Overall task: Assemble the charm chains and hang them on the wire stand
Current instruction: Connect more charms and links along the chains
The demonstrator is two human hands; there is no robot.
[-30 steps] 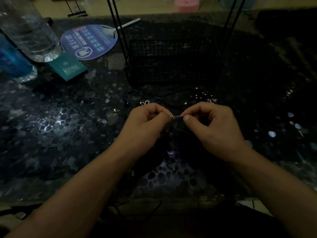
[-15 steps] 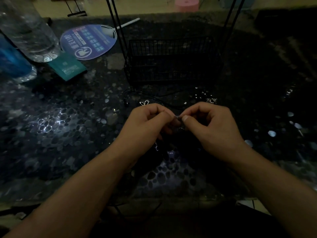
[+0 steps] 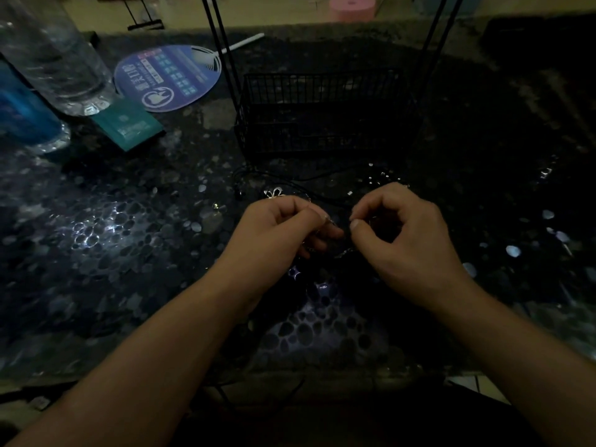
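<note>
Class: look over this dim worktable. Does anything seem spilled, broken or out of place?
Nothing looks spilled or broken. Small silver parts lie scattered loose before the wire stand, easy to lose on the speckled tabletop.

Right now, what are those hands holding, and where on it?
Each of the two hands, left hand and right hand, pinches a small metal chain piece between thumb and fingertips; exact part is too dark to tell.

The table [image 3: 122, 240] is glossy dark stone with pebble-like flecks that catch the light. The basket [image 3: 322, 114] is matt black wire. The bottle [image 3: 54, 56] is clear shiny plastic. The fan [image 3: 167, 80] looks like smooth printed plastic. The charm [image 3: 274, 192] glints like silvery metal.
</note>
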